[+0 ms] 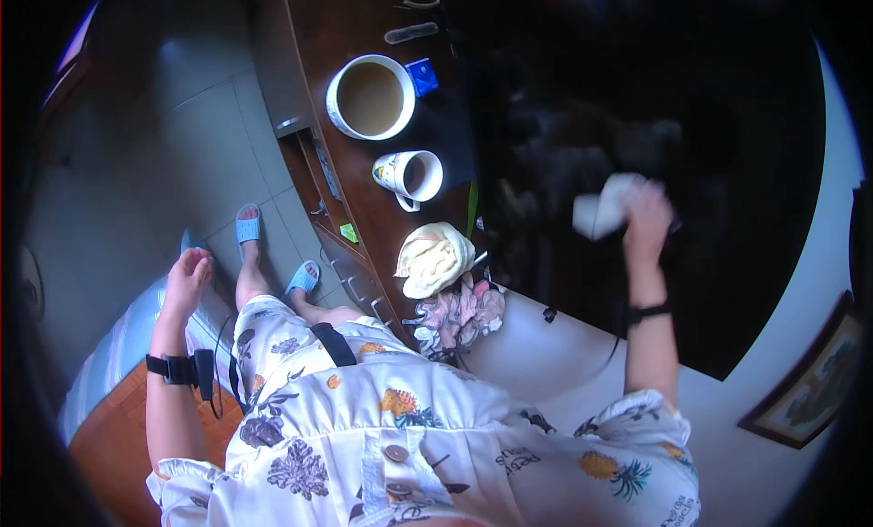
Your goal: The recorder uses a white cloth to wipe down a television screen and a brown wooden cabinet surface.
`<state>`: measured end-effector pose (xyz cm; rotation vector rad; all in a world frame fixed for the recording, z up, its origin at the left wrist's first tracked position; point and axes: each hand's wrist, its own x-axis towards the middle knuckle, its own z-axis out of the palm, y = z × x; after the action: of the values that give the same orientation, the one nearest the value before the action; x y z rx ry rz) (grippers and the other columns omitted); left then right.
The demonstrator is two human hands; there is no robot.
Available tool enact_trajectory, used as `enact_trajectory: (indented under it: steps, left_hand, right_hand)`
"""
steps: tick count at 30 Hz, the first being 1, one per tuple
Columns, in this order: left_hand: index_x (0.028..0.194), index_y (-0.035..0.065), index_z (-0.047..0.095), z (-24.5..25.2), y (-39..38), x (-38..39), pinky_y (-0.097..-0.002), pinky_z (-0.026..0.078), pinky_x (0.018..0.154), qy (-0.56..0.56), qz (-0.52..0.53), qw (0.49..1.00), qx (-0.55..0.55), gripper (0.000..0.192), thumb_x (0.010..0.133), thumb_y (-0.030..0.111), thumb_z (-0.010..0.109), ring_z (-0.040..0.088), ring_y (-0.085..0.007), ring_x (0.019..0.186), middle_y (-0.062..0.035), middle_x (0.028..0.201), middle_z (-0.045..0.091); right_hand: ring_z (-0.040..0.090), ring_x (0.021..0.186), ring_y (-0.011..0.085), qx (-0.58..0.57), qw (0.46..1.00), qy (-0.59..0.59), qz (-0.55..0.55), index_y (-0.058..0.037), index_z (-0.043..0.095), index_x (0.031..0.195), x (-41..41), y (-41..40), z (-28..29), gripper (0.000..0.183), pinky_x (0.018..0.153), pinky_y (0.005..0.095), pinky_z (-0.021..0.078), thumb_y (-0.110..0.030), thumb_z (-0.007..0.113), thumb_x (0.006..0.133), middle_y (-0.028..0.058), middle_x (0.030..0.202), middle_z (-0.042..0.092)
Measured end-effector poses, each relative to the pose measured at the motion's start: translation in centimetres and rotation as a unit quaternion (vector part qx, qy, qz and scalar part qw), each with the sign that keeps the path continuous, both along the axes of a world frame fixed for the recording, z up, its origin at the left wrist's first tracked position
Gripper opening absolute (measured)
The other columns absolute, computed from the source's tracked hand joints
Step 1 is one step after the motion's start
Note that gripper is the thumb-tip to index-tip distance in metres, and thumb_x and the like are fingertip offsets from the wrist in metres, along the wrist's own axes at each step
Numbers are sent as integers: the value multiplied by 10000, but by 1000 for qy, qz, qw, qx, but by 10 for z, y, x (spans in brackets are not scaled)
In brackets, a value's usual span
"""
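Note:
At the right, my right hand (648, 217) presses a white cloth or tissue (603, 210) over a large dark glossy panel (696, 288), perhaps a television screen. Hand and cloth are blurred, and I cannot tell whether they touch the panel. My left hand (187, 281) hangs at the left with its fingers curled in and nothing visible in it. Between my arms runs a dark brown wooden cabinet top (361, 206). On it stand a large white bowl-like mug (337, 114) of brown liquid and a smaller printed mug (392, 172) with a dark drink.
A bundled pale yellow cloth (436, 261) and a ruffled pinkish fabric (460, 312) lie at the cabinet's near end. A blue packet (423, 77) sits beside the large mug. Drawers (358, 288) line the cabinet's side. A striped bed cover (116, 363) and a framed picture (811, 384) flank me.

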<state>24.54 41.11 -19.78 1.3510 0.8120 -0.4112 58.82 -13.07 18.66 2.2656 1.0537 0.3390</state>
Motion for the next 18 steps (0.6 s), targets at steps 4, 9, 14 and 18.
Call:
enact_trajectory:
  steps: [4,9,14,18]
  left_hand:
    - [1046,-4,531,29,-2,38,-256,469,742,-28,-59,996,60,172,940,127,499,547,-112,817,-30,905,573]
    - [1044,9,541,30,0,20,-255,458,722,-30,-57,993,100,163,933,123,505,553,-118,807,-24,935,594]
    - [1033,30,552,17,-16,-30,-212,391,585,-21,-46,994,96,143,915,103,516,509,-83,677,-10,800,569]
    - [1040,26,558,16,-51,-47,-220,399,563,9,-81,992,97,148,915,102,532,518,-92,667,-23,792,581]
  right_hand:
    - [386,1265,304,85,988,-117,55,-173,577,1179,94,99,2,496,1011,435,334,72,531,749,59,1330,468]
    - [309,1322,283,-42,997,-54,33,-157,509,1251,44,62,-95,479,1081,412,251,-20,517,792,70,1396,397]
    - [298,1335,218,-136,982,113,-63,-75,532,1217,-125,-99,-187,375,1092,371,234,-116,474,849,38,1395,400]
    - [410,1248,204,-64,975,185,-106,-102,680,968,-215,-163,-200,238,1051,361,300,-90,530,783,29,1266,533]
